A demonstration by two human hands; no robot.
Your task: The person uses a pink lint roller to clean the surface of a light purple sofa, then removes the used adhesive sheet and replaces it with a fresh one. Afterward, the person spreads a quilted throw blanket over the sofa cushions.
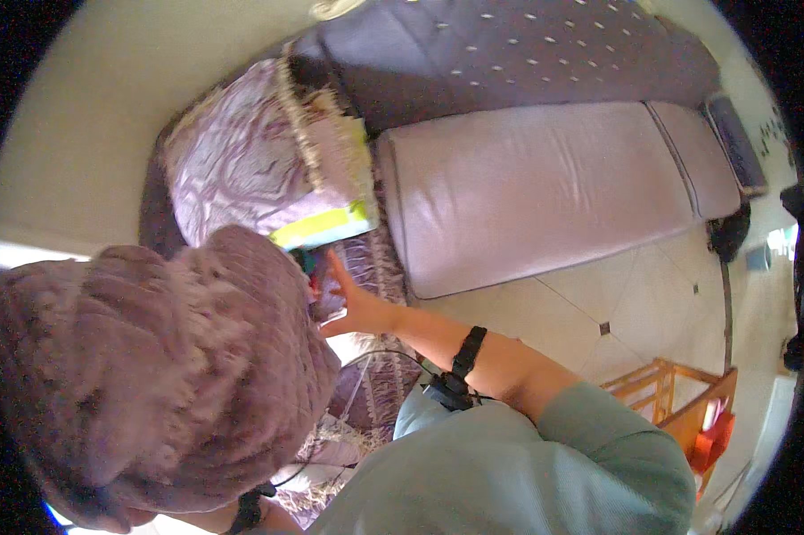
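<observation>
A large bundle of fluffy mauve blanket (168, 374) fills the lower left. My left hand (131, 518) shows only partly at the blanket's bottom edge, supporting or gripping it from below; most of its fingers are hidden. My right hand (352, 304) is to the right of the bundle, fingers spread, with nothing visibly held. Just beyond that hand lie a flat item with a yellow-green and pale blue edge (322, 226) and a fringed patterned throw (235, 154). A small dark green and red item, partly hidden, shows between the bundle and my right hand.
A long mauve cushioned seat (542, 194) runs to the right, below a dark patterned backrest (522, 53). A wooden frame (696, 394) with a red item (713, 441) stands at lower right on the tiled floor (602, 301). A thin black cable hangs near my right forearm.
</observation>
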